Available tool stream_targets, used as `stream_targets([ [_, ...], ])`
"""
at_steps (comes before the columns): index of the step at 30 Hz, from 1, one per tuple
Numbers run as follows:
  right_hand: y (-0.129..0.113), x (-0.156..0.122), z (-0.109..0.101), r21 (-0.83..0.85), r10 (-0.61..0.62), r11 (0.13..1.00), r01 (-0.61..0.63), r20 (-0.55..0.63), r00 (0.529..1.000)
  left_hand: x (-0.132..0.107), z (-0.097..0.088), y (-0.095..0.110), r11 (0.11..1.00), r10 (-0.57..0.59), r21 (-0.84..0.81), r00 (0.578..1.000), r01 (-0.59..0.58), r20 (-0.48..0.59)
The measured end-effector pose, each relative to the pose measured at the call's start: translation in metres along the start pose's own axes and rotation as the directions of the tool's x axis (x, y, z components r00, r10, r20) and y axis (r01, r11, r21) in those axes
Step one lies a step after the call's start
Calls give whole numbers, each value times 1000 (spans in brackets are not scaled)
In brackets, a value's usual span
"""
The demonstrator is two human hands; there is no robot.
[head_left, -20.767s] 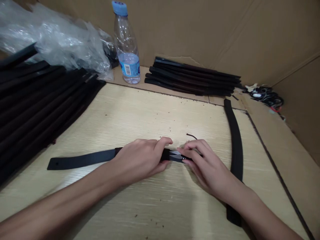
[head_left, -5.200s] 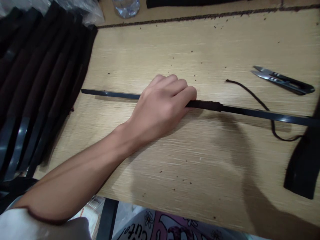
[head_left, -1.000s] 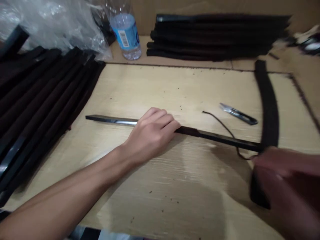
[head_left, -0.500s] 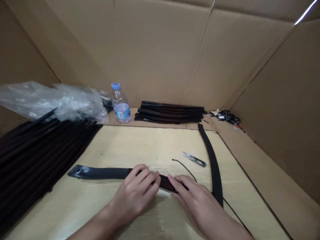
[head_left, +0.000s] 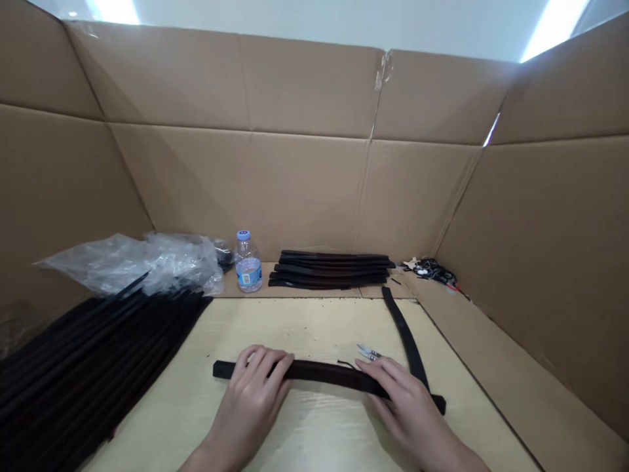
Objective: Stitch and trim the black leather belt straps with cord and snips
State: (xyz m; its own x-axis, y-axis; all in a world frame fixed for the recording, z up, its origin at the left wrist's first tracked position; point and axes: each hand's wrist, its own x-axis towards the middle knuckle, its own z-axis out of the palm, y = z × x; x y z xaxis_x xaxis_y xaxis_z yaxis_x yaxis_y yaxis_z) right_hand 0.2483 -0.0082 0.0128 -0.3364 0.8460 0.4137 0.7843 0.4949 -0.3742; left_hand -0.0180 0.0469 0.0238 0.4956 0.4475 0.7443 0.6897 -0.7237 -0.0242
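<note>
And on the light wooden board point(head_left: 314, 324), a black strap point(head_left: 324, 372) lying across the near edge of the work area, bowed gently upward in the middle, with a brown tint along its central stretch! Left hand point(head_left: 251, 393) on its left half, fingers point(head_left: 255, 359) slightly spread and curled over the top, apparently for a broad, steady hold. Right hand point(head_left: 410, 410) on the right half, fingers point(head_left: 388, 377) pressed close together and draped over the strap, no tight fingertip pinch in view. Hands set well apart, probably to control the strap's length and its bow. Its right end just over a second black strap point(head_left: 405, 334), curved and lying lengthwise nearby. Thread snips point(head_left: 368, 353) and a loose dark cord point(head_left: 346, 364) just beyond the strap, within easy reach of the right hand. Off to the left, a big stack of black straps point(head_left: 98, 367), probably kept there to leave the middle of the board open. At the back, a smaller stack point(head_left: 329, 271) beside a water bottle point(head_left: 248, 262). Cardboard walls point(head_left: 295, 183) all around.
</note>
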Motion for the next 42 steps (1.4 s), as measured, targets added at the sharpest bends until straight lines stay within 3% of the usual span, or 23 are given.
stream_targets([
  [4,-2,6,4,-149,-49,987,61,80,996,-2,-1,4,997,18,-77,997,-24,-79],
  [9,-25,28,3,-236,-85,961,147,256,963,-4,-4,8,991,10,-132,987,-32,-160],
  [14,-22,65,-9,-295,-81,944,149,230,970,-5,-5,4,996,-39,-93,971,17,-237],
  [16,-6,84,-11,-388,-30,915,113,212,977,-5,-4,3,995,-39,-100,983,21,-178],
  [19,26,112,-6,-473,45,880,49,185,982,-7,-2,2,983,-18,-181,999,24,38],
  [23,59,142,6,-512,73,859,5,133,988,-9,0,1,964,-17,-248,953,97,304],
  [26,70,159,14,-533,77,846,-12,99,992,-11,3,-1,955,-12,-268,914,131,405],
  [31,77,181,27,-537,56,843,-1,86,995,-17,15,-5,962,-19,-238,898,137,440],
  [42,94,190,45,-474,39,878,-62,-59,998,-33,47,-15,980,45,-196,948,19,315],
])
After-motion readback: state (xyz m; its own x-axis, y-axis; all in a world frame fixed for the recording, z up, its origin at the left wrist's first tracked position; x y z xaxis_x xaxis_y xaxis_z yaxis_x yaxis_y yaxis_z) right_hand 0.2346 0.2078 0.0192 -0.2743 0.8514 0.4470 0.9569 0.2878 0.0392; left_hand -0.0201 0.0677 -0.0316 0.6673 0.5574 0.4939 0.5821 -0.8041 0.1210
